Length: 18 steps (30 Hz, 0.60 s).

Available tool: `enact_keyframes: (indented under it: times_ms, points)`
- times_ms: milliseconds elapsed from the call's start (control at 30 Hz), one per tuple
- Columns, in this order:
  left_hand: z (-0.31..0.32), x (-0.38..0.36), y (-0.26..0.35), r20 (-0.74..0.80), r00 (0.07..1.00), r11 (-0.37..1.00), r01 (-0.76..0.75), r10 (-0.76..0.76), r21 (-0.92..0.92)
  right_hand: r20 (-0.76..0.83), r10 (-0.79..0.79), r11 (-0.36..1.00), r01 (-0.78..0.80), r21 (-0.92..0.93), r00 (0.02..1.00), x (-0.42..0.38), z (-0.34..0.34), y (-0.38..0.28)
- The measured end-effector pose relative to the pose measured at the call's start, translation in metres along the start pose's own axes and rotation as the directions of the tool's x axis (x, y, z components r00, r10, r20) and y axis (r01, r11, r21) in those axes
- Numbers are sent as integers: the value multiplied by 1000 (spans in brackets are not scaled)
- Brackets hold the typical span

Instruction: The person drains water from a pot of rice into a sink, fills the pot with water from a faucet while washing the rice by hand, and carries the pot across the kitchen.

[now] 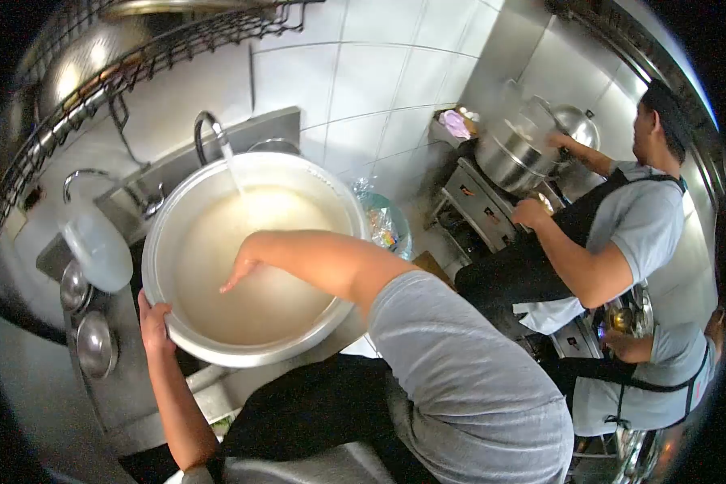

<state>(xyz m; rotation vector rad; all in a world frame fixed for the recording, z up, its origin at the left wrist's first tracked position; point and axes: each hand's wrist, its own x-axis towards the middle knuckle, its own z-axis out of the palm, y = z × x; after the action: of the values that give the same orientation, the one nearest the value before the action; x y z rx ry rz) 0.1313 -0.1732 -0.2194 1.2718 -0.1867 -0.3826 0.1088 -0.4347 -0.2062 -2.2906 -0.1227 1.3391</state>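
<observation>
A large round metal pot [163, 194] sits at the sink, holding cloudy, whitish water [210, 234]. From the curved faucet [202, 129] a stream of water runs into it. My left hand [155, 324] is closed around the pot's near-left rim. My right hand [240, 264] reaches over the pot, at or just above the cloudy water, with its fingers stretched out and no object visible in it. Whatever lies beneath the surface is hidden by the cloudiness.
Left of the pot stand a translucent plastic jug [101, 246] and metal bowls [97, 345]. A wire rack [97, 81] hangs above. Beyond is a bin with a plastic liner [391, 226]. To the right, one person [613, 218] works at a steaming pot [512, 153], another person [653, 387] nearer.
</observation>
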Motion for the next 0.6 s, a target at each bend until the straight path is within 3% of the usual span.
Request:
enact_keyframes:
  times_ms: [33,67,100,133,167,200,233,267,333,367,433,600]
  points:
    - [-5,-2,-2,-8,1000,1000,-3,3,3,28,24,999,-24,27,999,11,-1,1]
    - [-8,3,-8,-87,996,997,-3,10,71,23,-27,998,26,53,999,29,-4,11]
    - [-4,0,-2,-51,998,993,-28,33,111,87,-134,984,122,130,987,27,-5,15]
    - [-3,3,-4,-111,994,994,13,-1,104,10,-100,988,99,122,995,26,-5,16]
    - [3,-2,2,-52,998,997,-23,26,71,-16,-107,983,108,149,994,34,-6,25]
    - [0,2,-1,-43,999,998,-9,12,57,2,-38,987,37,154,999,29,-8,24]
    - [0,2,-2,-67,998,997,-5,11,80,14,-82,971,77,225,996,24,-6,23]
    - [0,1,0,-95,995,996,24,-16,86,168,5,959,-52,278,986,28,-18,12]
    - [-1,-2,2,-93,995,997,31,-24,75,460,179,904,-330,271,870,35,-43,-9]
    - [2,-2,6,-108,994,996,36,-28,76,298,122,958,-190,214,947,28,-24,1]
    - [7,-9,11,-119,991,996,63,-55,64,136,33,988,-53,148,990,24,-9,8]
    - [-1,-1,10,-119,990,992,82,-70,100,74,16,992,-25,122,997,6,-12,-2]
